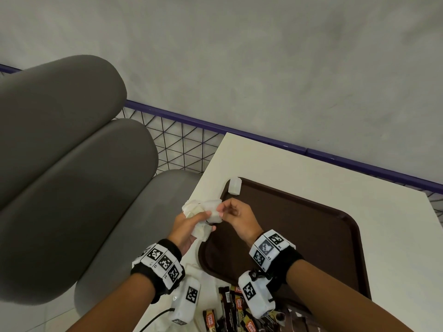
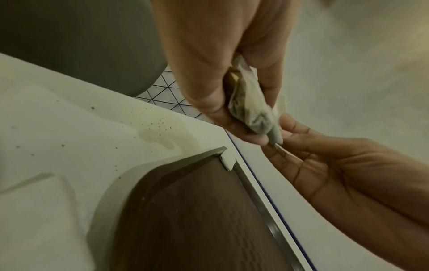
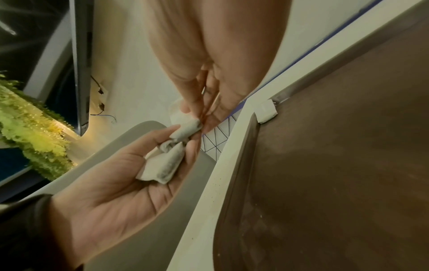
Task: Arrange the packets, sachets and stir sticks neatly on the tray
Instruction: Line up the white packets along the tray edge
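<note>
Left hand [image 1: 185, 227] gripping sachets [image 1: 203, 212], right hand [image 1: 236, 215] pinching one

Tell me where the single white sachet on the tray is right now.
In the head view the white sachet sits on the brown tray's far left corner, just beyond both hands, overlapping the rim.

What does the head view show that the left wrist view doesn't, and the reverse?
Only the head view shows the brown stick packets heaped at the tray's near edge, and both wrist bands. Only the left wrist view shows dark specks on the table. Both show the left hand gripping white sachets, the right hand pinching one, and a single sachet at the tray's far corner.
</note>
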Available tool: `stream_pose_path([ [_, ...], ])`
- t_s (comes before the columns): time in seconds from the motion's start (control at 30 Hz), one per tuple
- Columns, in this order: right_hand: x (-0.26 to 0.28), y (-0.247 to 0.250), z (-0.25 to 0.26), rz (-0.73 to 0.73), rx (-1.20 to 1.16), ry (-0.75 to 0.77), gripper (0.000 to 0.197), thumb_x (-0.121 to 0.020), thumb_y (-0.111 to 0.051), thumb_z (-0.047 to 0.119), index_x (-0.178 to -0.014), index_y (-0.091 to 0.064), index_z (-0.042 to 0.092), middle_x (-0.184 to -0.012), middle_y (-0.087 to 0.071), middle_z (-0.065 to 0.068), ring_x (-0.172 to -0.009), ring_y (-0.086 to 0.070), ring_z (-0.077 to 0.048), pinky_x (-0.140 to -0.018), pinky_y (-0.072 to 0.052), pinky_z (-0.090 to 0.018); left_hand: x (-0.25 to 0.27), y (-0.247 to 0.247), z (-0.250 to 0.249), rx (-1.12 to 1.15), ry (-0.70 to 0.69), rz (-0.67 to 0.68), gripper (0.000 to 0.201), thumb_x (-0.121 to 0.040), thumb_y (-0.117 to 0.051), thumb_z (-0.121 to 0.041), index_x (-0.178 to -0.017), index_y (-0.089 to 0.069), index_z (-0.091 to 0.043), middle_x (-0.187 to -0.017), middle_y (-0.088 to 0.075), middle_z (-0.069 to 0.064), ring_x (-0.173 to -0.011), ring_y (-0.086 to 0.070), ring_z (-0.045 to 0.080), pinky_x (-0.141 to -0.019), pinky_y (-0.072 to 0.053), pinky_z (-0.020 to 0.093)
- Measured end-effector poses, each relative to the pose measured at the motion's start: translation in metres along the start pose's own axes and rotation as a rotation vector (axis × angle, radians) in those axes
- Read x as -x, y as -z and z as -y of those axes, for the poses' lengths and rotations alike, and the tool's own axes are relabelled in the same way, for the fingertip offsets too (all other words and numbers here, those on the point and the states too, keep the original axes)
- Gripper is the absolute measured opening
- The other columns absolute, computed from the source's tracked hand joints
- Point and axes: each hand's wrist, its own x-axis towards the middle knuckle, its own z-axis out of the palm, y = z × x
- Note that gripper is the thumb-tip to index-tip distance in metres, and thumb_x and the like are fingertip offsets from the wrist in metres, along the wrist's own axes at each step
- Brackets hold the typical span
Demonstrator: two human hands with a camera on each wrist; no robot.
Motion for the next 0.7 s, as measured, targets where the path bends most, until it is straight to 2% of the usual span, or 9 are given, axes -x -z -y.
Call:
stream_pose_path([
  [0.07,-0.003,0.002,-0.004,-0.058,0.007,-0.007,0.033,-0.082,-0.055,-0.011,-0.076,-0.059,0.021,-0.080,-0.059,0.004,-0.076,-0.055,-0.006,-0.071,-0.047,-0.014,-0.002,0.000,0.001,0.017,0.008,0.011,0.027,-0.082,-0.064,0.001,-0.108,-0.058,0.000,-0.101,-0.065,0.021,-0.079,-0.068,0.028,-0.061,-0.060,0.036],
  [0.17,-0.012,0.011,-0.016,-0.188,0.027,-0.041,0.035,-0.081,-0.055,-0.011,-0.077,-0.060,0.023,-0.087,-0.060,0.000,-0.084,-0.056,-0.014,-0.076,-0.048,-0.018,-0.006,0.001,0.002,0.061,0.038,0.034,0.015,-0.085,-0.063,-0.006,-0.099,-0.059,-0.002,-0.090,-0.062,0.018,-0.077,-0.065,0.027,-0.063,-0.059,0.036],
  [0.23,-0.020,0.019,-0.023,-0.295,0.041,-0.085,0.028,-0.081,-0.056,-0.010,-0.081,-0.061,0.017,-0.090,-0.060,-0.006,-0.087,-0.056,-0.018,-0.076,-0.047,-0.019,-0.008,0.004,0.004,0.093,0.064,0.009,0.008,-0.088,-0.061,-0.008,-0.094,-0.057,-0.005,-0.082,-0.061,0.015,-0.077,-0.063,0.027,-0.066,-0.058,0.037],
  [0.33,-0.036,0.032,-0.029,-0.403,0.050,-0.176,0.021,-0.082,-0.056,-0.009,-0.096,-0.063,0.005,-0.095,-0.059,-0.008,-0.088,-0.056,-0.018,-0.080,-0.047,-0.023,-0.012,0.012,0.005,0.153,0.113,-0.020,0.009,-0.089,-0.059,-0.009,-0.095,-0.053,-0.006,-0.083,-0.059,0.015,-0.081,-0.062,0.029,-0.069,-0.058,0.039],
  [0.43,-0.053,0.040,-0.031,-0.416,0.096,-0.230,0.023,-0.081,-0.058,-0.007,-0.101,-0.064,0.003,-0.097,-0.060,-0.006,-0.089,-0.056,-0.017,-0.088,-0.047,-0.028,-0.016,0.019,0.004,0.204,0.148,-0.025,0.011,-0.089,-0.059,-0.008,-0.096,-0.051,-0.006,-0.087,-0.059,0.017,-0.082,-0.064,0.028,-0.068,-0.058,0.040],
  [0.57,-0.074,0.039,-0.034,-0.360,0.202,-0.225,0.027,-0.081,-0.056,-0.010,-0.104,-0.064,0.003,-0.096,-0.059,-0.005,-0.089,-0.055,-0.016,-0.087,-0.046,-0.026,-0.020,0.024,0.001,0.215,0.161,0.023,0.016,-0.087,-0.058,-0.001,-0.101,-0.052,-0.003,-0.095,-0.059,0.016,-0.091,-0.063,0.028,-0.071,-0.059,0.039],
  [0.63,-0.082,0.037,-0.038,-0.331,0.256,-0.219,0.029,-0.080,-0.055,-0.010,-0.104,-0.063,0.003,-0.093,-0.058,-0.005,-0.086,-0.053,-0.015,-0.083,-0.045,-0.024,-0.022,0.029,0.001,0.189,0.165,0.045,0.025,-0.086,-0.055,0.004,-0.111,-0.051,0.000,-0.101,-0.059,0.016,-0.096,-0.063,0.029,-0.074,-0.059,0.039],
  [0.7,-0.086,0.036,-0.043,-0.316,0.305,-0.219,0.029,-0.081,-0.055,-0.010,-0.105,-0.063,0.003,-0.091,-0.056,-0.006,-0.083,-0.051,-0.016,-0.074,-0.039,-0.017,-0.022,0.032,0.002,0.146,0.166,0.066,0.028,-0.086,-0.051,0.009,-0.114,-0.052,0.004,-0.104,-0.059,0.017,-0.097,-0.063,0.030,-0.074,-0.059,0.038],
])
